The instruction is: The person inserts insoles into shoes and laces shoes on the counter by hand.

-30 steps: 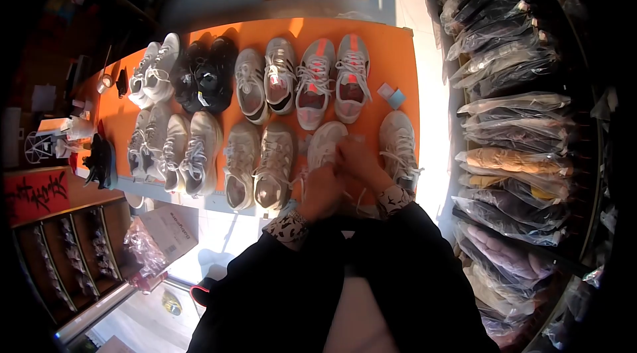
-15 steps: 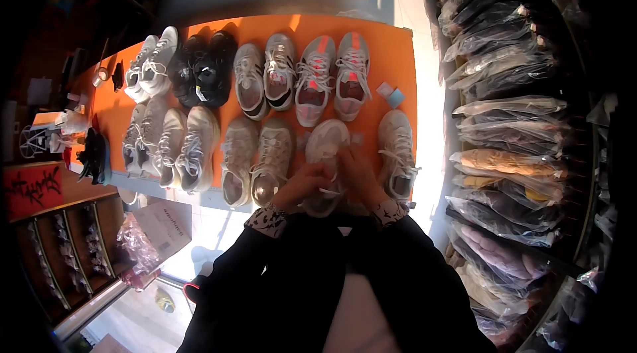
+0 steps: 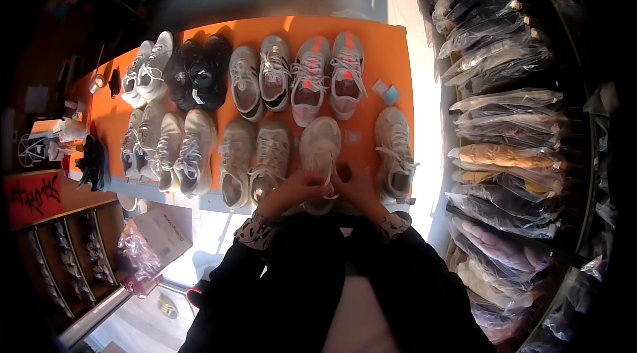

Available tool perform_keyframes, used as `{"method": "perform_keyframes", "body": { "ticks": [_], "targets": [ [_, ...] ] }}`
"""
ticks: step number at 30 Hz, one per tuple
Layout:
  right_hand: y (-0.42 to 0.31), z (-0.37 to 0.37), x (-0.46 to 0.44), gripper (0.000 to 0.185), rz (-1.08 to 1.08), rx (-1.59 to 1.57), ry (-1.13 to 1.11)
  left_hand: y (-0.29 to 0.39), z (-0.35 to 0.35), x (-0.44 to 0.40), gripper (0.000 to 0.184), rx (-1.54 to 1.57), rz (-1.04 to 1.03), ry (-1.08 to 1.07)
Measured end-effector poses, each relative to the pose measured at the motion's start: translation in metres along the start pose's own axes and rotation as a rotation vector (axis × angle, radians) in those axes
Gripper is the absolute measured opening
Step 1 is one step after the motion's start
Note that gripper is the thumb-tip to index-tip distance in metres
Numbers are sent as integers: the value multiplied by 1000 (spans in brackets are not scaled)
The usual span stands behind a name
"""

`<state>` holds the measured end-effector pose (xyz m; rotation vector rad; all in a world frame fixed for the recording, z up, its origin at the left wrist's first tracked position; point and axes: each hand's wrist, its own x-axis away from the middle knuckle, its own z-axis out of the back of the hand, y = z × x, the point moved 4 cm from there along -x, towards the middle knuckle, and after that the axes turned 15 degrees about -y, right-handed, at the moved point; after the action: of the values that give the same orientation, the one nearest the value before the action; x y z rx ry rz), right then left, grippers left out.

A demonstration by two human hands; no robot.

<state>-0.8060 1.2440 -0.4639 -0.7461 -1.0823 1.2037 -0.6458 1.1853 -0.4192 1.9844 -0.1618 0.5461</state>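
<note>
I'm right over the pale grey-and-white lace-up sneaker (image 3: 320,137), toe pointing away from me, near the close side of the flat orange tabletop (image 3: 385,48); it sits between a worn beige sneaker (image 3: 272,142) on my left and a whitish sneaker with loose laces (image 3: 394,133) on my right; my left hand (image 3: 305,188) and right hand (image 3: 358,187) meet above its opening, fingers curled in at the thin white lace (image 3: 330,168); whether either really pinches it, I cannot tell; what works here, I'd judge, is light, even pulling, lace untwisted, wrists narrow so neither neighbour gets nudged.
</note>
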Motion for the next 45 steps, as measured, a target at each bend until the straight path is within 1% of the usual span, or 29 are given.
{"method": "perform_keyframes", "body": {
  "ticks": [2,3,5,6,7,9,11,12,14,16,18,20,21,22,24,25,26,27,29,30,32,34,36,37,38,39,42,44,45],
  "targets": [
    [-5,3,-1,31,-162,65,-110,28,-6,21,19,-11,-222,27],
    [-2,3,-1,31,-163,62,-111,37,-8,34,19,-11,-219,27],
    [8,-1,-4,42,-259,45,-264,58,-1,69,25,322,-395,248],
    [7,-1,-5,42,-257,44,-264,81,-2,90,28,334,-547,255],
    [5,-1,-6,40,-231,82,-283,86,7,109,27,324,-703,189],
    [1,-1,-8,39,-203,120,-305,107,15,150,21,544,-953,130],
    [-1,1,-7,33,-275,327,-292,118,27,191,8,644,-1208,139],
    [-3,5,-6,33,-277,329,-300,125,27,207,6,669,-1278,171],
    [-10,27,-8,27,-182,339,-168,125,35,235,2,602,-1357,222],
    [-10,41,-11,26,-171,339,-216,118,43,256,2,569,-1452,306],
    [-4,43,-7,24,-171,331,-263,114,47,263,4,600,-1485,269],
    [-2,41,-5,22,-135,399,-268,108,51,267,8,605,-1504,411],
    [-3,37,-3,22,-136,397,-272,105,51,264,12,546,-1470,498],
    [-5,32,1,20,-154,471,-231,102,50,257,12,547,-1468,503],
    [-14,25,4,18,-172,546,-191,97,50,244,12,407,-1325,750],
    [-31,22,4,15,119,644,-110,88,55,242,14,391,-1223,788],
    [-47,18,8,13,414,733,-26,84,57,234,20,354,-1150,740],
    [-50,16,9,13,416,735,-25,78,60,224,21,387,-1082,793],
    [-56,-1,13,11,560,773,-375,75,56,191,21,395,-901,932],
    [-60,-4,15,11,567,780,-372,78,50,168,20,370,-790,1018],
    [-63,-16,18,9,529,906,-479,68,45,123,19,384,-654,956],
    [-54,-19,19,9,547,876,-493,54,40,80,18,364,-506,889],
    [-52,-19,19,10,560,842,-508,30,37,43,16,213,-428,851],
    [-56,-17,20,9,595,864,-492,18,35,29,16,217,-426,854],
    [-59,-17,21,9,629,884,-472,4,32,14,15,200,-350,809],
    [-57,-16,21,9,627,883,-473,-9,30,2,15,183,-274,763],
    [-53,-14,20,9,686,907,-513,-32,30,-17,17,149,-198,797],
    [-56,-9,21,9,752,720,-527,-35,30,-18,18,73,-169,804],
    [-57,-8,21,9,750,721,-528,-34,29,-17,19,-3,-138,808]
  ]
}}
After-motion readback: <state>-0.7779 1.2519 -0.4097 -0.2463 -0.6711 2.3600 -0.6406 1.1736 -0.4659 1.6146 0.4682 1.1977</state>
